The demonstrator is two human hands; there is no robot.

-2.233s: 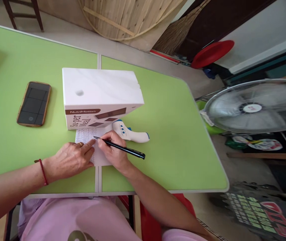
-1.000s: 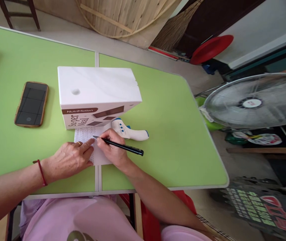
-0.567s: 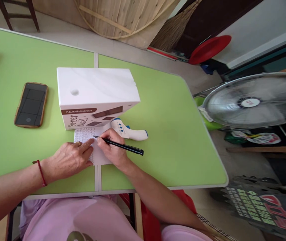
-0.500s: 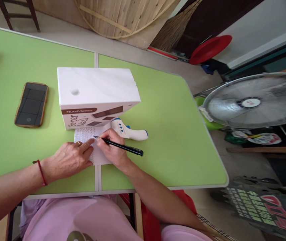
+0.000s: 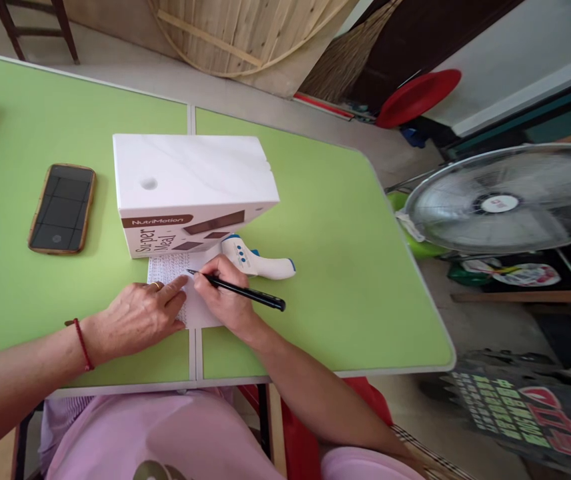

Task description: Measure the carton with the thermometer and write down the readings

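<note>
The paper (image 5: pixel 166 269) lies on the table (image 5: pixel 345 287), at the foot of the box (image 5: pixel 195 170). Rows of marks fill its left part; the rest looks unwritten — though the right hand (image 5: pixel 226 299), pinching the pen (image 5: pixel 248 292), hides much of it. The left hand (image 5: pixel 143 315) rests across the marks, fingers loosely extended, gripping nothing.

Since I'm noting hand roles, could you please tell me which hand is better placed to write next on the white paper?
Probably the right hand: it holds the slim black pen, tip at the white, partly marked paper; the left hand rests there penless.
</note>
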